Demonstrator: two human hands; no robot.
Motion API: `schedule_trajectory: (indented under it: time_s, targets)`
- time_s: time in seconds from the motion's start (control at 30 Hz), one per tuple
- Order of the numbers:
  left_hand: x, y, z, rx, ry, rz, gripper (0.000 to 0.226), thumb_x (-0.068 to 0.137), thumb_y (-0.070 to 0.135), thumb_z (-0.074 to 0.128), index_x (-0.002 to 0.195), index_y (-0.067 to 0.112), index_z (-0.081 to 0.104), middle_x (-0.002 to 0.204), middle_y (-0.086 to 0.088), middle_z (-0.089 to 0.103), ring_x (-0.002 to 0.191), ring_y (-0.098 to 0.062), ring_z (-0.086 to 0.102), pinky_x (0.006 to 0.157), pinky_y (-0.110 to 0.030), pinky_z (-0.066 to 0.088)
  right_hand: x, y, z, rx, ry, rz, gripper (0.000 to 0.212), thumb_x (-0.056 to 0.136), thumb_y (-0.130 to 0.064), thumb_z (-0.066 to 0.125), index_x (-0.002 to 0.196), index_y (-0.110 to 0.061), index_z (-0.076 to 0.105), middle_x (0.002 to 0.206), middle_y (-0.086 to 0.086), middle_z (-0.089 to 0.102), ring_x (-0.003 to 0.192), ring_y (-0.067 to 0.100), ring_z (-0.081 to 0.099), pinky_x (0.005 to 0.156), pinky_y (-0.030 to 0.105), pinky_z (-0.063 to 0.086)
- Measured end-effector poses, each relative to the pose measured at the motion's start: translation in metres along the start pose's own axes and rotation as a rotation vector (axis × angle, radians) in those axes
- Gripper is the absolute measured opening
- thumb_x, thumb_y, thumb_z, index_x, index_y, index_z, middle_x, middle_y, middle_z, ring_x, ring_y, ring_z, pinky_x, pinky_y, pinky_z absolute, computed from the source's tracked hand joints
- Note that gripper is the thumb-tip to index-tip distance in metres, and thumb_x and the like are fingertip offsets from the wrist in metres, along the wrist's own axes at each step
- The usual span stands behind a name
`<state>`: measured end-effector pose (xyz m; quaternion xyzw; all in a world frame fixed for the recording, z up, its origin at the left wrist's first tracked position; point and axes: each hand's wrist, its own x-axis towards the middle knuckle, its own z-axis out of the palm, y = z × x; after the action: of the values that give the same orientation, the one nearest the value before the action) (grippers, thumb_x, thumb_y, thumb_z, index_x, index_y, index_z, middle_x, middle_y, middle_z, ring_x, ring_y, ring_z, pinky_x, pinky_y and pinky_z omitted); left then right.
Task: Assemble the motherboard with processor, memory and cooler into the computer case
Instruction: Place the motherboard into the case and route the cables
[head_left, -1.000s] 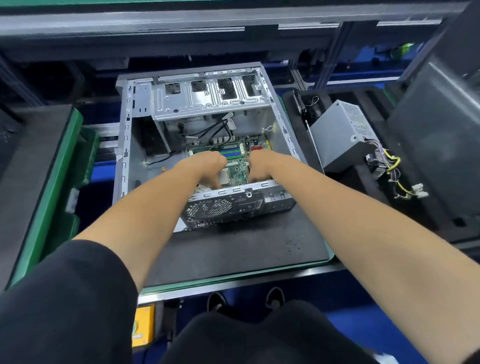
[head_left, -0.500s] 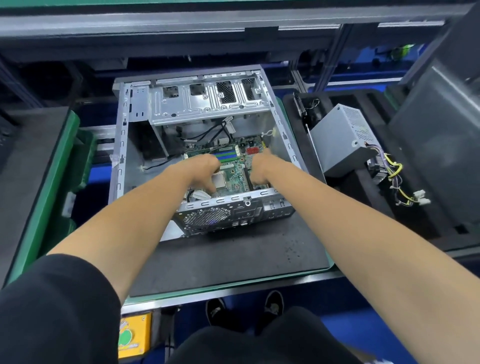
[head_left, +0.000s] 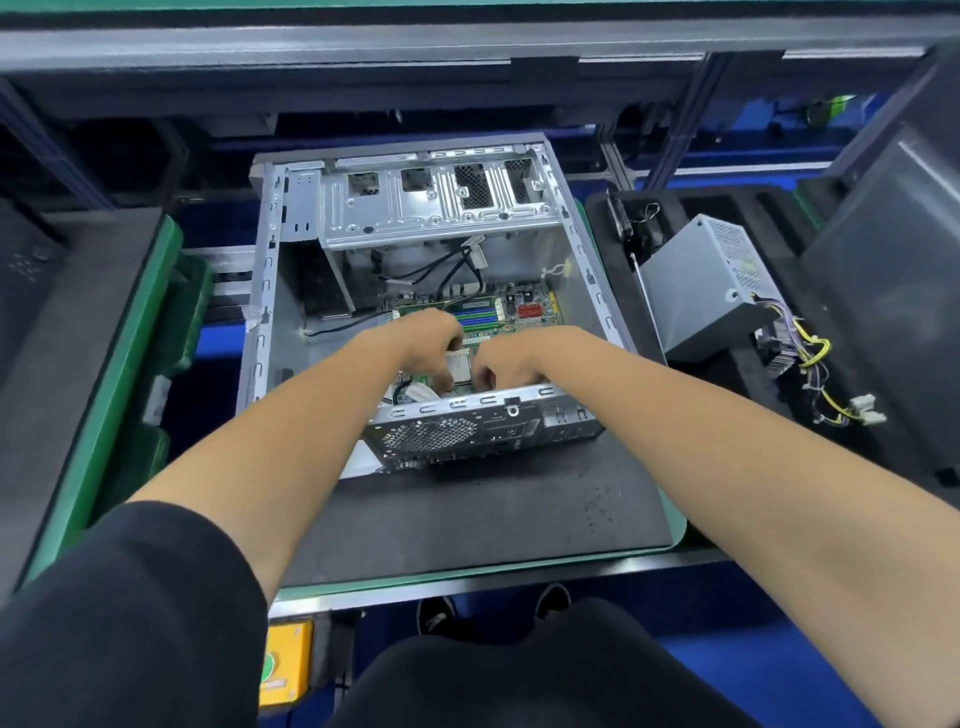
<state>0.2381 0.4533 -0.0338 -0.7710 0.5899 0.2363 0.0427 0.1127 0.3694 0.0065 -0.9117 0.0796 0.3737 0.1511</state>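
Both hands (head_left: 431, 338) grip motherboard (head_left: 519, 312); power supply (head_left: 701, 291) beside case (head_left: 270, 291).

Bright, even overhead light; dim surroundings, wide-angle bending at edges, soft blur throughout.

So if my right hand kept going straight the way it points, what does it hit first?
Probably the processor on the motherboard: the right hand points down and left with curled fingers just beside it, though depth is unclear.
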Motion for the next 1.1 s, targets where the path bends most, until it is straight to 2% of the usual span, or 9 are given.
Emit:
schedule_trajectory:
  time_s: [0.13, 0.27, 0.37, 0.43, 0.63, 0.73, 0.93, 1.0, 1.1]
  targets:
    - [-0.004, 0.002, 0.002, 0.002, -0.005, -0.007, 0.05, 0.068, 0.03, 0.082, 0.105, 0.01, 0.055, 0.103, -0.006, 0.055, 0.092, -0.026, 0.054, 0.082, -0.041, 0.05, -0.005, -0.003, 0.001, 0.002, -0.098, -0.041, 0.026, 0.093, -0.008, 0.053, 0.116, -0.008, 0.065, 0.097, 0.0, 0.058, 0.076, 0.016, 0.049, 0.06, 0.024, 0.038]
    - [-0.011, 0.004, -0.002, -0.049, -0.016, 0.021, 0.049, 0.072, 0.027, 0.08, 0.109, 0.011, 0.051, 0.104, -0.002, 0.049, 0.093, -0.022, 0.051, 0.08, -0.034, 0.046, -0.008, -0.001, 0.003, 0.027, -0.144, -0.046, 0.025, 0.094, -0.012, 0.058, 0.118, -0.006, 0.062, 0.101, 0.002, 0.057, 0.086, 0.019, 0.049, 0.074, 0.027, 0.037]
    - [-0.017, 0.009, -0.008, -0.158, -0.038, 0.048, 0.038, 0.076, 0.024, 0.077, 0.101, 0.016, 0.049, 0.095, 0.003, 0.048, 0.085, -0.017, 0.049, 0.072, -0.027, 0.04, -0.009, 0.002, 0.004, 0.033, -0.135, -0.042, 0.003, 0.093, -0.013, 0.06, 0.091, -0.012, 0.063, 0.083, -0.004, 0.056, 0.072, 0.013, 0.048, 0.069, 0.027, 0.039]
    - [-0.02, 0.013, -0.011, -0.21, -0.133, 0.051, 0.021, 0.082, 0.02, 0.071, 0.093, 0.016, 0.054, 0.087, 0.005, 0.054, 0.082, -0.016, 0.052, 0.068, -0.025, 0.041, -0.008, 0.001, 0.005, 0.017, -0.117, -0.023, 0.022, 0.094, -0.011, 0.057, 0.073, -0.017, 0.054, 0.072, -0.006, 0.048, 0.061, 0.01, 0.041, 0.057, 0.023, 0.034]
    - [-0.03, 0.03, -0.005, -0.121, -0.474, 0.045, 0.018, 0.092, 0.015, 0.057, 0.109, 0.015, 0.062, 0.09, 0.006, 0.06, 0.078, -0.013, 0.054, 0.07, -0.024, 0.041, -0.003, -0.004, 0.006, -0.036, -0.101, 0.033, 0.01, 0.097, -0.013, 0.054, 0.087, -0.012, 0.056, 0.069, -0.007, 0.047, 0.059, 0.01, 0.04, 0.055, 0.022, 0.036]
    - [-0.032, 0.033, -0.004, -0.071, -0.463, 0.032, 0.024, 0.093, 0.012, 0.054, 0.116, 0.009, 0.063, 0.097, 0.0, 0.06, 0.08, -0.018, 0.053, 0.071, -0.026, 0.042, 0.001, -0.003, 0.007, -0.029, -0.081, 0.084, 0.032, 0.097, -0.01, 0.051, 0.066, -0.015, 0.046, 0.068, -0.006, 0.043, 0.057, 0.01, 0.037, 0.052, 0.02, 0.032]
    - [-0.03, 0.035, 0.001, -0.031, -0.406, 0.039, 0.018, 0.092, 0.002, 0.048, 0.095, 0.008, 0.065, 0.074, 0.002, 0.056, 0.065, -0.018, 0.047, 0.062, -0.027, 0.04, 0.007, 0.002, 0.011, -0.018, -0.063, 0.149, 0.038, 0.1, -0.013, 0.048, 0.064, -0.016, 0.036, 0.071, -0.005, 0.038, 0.059, 0.008, 0.035, 0.052, 0.019, 0.03]
    - [-0.029, 0.035, 0.001, -0.011, -0.384, 0.035, 0.019, 0.09, 0.001, 0.047, 0.083, 0.012, 0.06, 0.066, 0.003, 0.05, 0.058, -0.016, 0.041, 0.059, -0.027, 0.037, 0.007, 0.003, 0.01, -0.034, -0.102, 0.144, 0.031, 0.099, -0.016, 0.051, 0.07, -0.011, 0.045, 0.076, -0.004, 0.043, 0.064, 0.01, 0.041, 0.056, 0.02, 0.036]
    - [-0.028, 0.036, 0.001, 0.013, -0.378, 0.047, 0.022, 0.089, -0.001, 0.047, 0.072, 0.011, 0.054, 0.062, 0.002, 0.044, 0.055, -0.017, 0.035, 0.056, -0.027, 0.032, 0.001, 0.003, 0.008, -0.011, -0.153, 0.116, 0.029, 0.097, -0.02, 0.056, 0.115, 0.003, 0.059, 0.1, 0.002, 0.047, 0.088, 0.019, 0.047, 0.077, 0.029, 0.039]
